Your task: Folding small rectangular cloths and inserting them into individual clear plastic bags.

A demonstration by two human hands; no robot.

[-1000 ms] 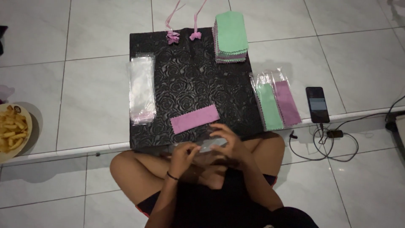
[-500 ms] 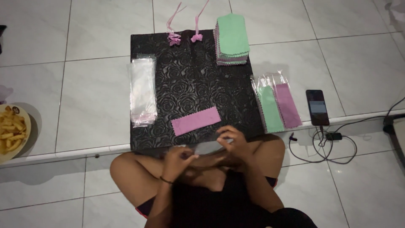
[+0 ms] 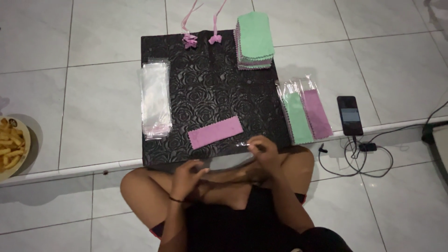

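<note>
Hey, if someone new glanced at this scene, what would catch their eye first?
Likely the black rose-embossed mat on the pale tiled floor, with a pink cloth strip lying near its front edge. At its far right corner sits a stack of green cloths. In front, the left hand and right hand hold a clear sleeve between them.

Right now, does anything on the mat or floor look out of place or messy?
Nothing is spilled or damaged. The pink cloth lies slightly askew on the black mat, and the charger cable is loosely tangled on the floor beside the phone. The cloth stack and clear sleeves look tidy.
</note>
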